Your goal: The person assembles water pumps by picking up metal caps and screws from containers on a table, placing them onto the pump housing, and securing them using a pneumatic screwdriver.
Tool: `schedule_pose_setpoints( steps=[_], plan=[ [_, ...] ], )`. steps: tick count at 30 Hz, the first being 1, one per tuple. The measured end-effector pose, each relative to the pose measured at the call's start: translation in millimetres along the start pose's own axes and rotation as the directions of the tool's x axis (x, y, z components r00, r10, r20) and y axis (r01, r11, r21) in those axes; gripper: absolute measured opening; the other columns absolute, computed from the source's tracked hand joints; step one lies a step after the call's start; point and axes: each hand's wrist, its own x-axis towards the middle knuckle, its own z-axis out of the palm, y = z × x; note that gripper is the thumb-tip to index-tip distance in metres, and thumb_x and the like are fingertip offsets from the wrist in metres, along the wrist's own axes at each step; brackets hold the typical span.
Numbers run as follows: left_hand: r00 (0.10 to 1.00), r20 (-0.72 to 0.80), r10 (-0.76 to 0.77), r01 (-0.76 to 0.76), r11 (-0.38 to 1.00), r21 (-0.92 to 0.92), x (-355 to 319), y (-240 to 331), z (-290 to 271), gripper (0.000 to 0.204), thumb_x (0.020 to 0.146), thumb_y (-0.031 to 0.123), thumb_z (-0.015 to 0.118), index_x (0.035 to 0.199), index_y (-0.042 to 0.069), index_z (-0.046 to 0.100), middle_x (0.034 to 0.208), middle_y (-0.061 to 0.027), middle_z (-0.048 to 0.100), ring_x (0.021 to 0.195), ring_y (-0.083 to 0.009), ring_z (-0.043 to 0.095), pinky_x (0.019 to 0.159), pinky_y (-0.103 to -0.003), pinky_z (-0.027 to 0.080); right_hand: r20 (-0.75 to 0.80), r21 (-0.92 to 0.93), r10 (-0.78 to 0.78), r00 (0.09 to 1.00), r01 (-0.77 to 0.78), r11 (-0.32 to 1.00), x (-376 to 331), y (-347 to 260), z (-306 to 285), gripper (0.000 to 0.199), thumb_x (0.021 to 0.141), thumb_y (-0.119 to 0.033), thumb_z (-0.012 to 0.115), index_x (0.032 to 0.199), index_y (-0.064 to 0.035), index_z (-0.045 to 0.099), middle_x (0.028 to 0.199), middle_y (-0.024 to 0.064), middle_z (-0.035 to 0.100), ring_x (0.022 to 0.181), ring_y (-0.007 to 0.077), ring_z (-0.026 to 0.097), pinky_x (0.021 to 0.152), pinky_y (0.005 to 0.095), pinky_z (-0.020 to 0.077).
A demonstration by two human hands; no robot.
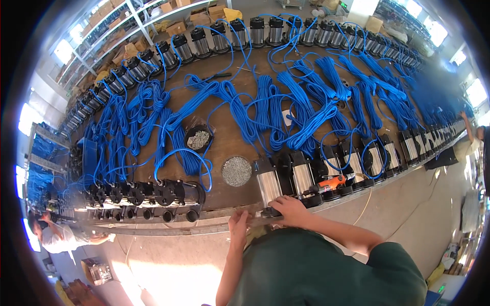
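Observation:
My right hand [292, 210] rests on the black base of a silver cylindrical pump [269, 186] lying at the near edge of the long workbench [224, 148], fingers curled over the base. My left hand [238, 223] touches the metal edge rail of the bench just left of that pump, fingers bent on the rail. An orange power screwdriver [331, 182] lies across the pumps right of my right hand. Beside the pump sits a round dish of small metal screws [237, 171].
Rows of silver and black pumps [352, 158] line both bench edges, with coils of blue cable [286, 107] across the middle. A black bowl of small parts [199, 138] stands left of centre. Other people work at far left [56, 234] and far right [472, 137]. Shelves with cardboard boxes stand behind.

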Motion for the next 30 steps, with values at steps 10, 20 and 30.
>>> schedule_pose_setpoints(
  steps=[10,20,30],
  plan=[
    [0.976,0.117,-0.185,0.185,0.983,0.006,28,-3,-28,0.034,0.095,0.034,0.053,0.106,0.003,0.057,0.091,-0.0105,0.064,0.076,-0.0204,0.061,0.065,-0.033,0.050,-0.062,0.335,0.220,0.973,-0.188,0.923,38,-43,-59,0.032,0.058,-0.023,0.081,0.079,-0.0017,0.068,0.070,0.0141,0.063,0.065,0.0300,0.062,0.063,0.0346,0.0501],
    [0.873,0.480,0.090,0.134,0.901,-0.412,59,73,54,0.044,0.100,0.038,0.043,0.105,-0.003,0.057,0.067,-0.0043,0.052,0.060,-0.0150,0.049,0.065,-0.033,0.046,0.041,0.978,0.857,0.514,0.154,-0.139,-92,-100,-104,0.041,0.078,-0.037,0.060,0.086,0.0038,0.061,0.082,0.0150,0.062,0.078,0.0270,0.060,0.076,0.0386,0.0503],
    [0.985,0.139,0.104,-0.068,0.968,-0.241,32,-36,17,0.030,0.101,0.028,0.046,0.085,0.003,0.052,0.061,0.0005,0.039,0.060,-0.0114,0.040,0.062,-0.028,0.040,0.222,0.909,0.817,0.532,0.189,-0.370,-71,-17,-28,0.040,0.088,-0.033,0.051,0.106,0.0000,0.062,0.104,0.0149,0.068,0.097,0.0272,0.064,0.090,0.0398,0.0495]
  ],
)
